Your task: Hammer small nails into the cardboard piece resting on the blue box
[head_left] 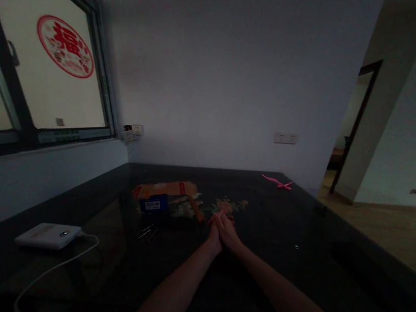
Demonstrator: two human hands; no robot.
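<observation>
My left hand (214, 236) and my right hand (228, 230) are pressed together above the dark tabletop, at the middle of the view. Their fingers are closed, and whatever they may hold is hidden. Just beyond them a printed flower pattern (224, 205) shows on the table. To the left of my hands lies a brown, stick-like thing (197, 210). Behind it an orange-brown packet (166, 188) rests over a dark blue box (153, 204) with a white label. Several thin, shiny pieces like nails (147, 231) are scattered in front of the box.
A white power bank (49, 236) with a white cable (42, 275) sits on the left of the dark table (265, 230). A pink ribbon (279, 183) lies near the far right edge. One small shiny bit (296, 247) is to the right of my arms. A window (51, 64) stands at left.
</observation>
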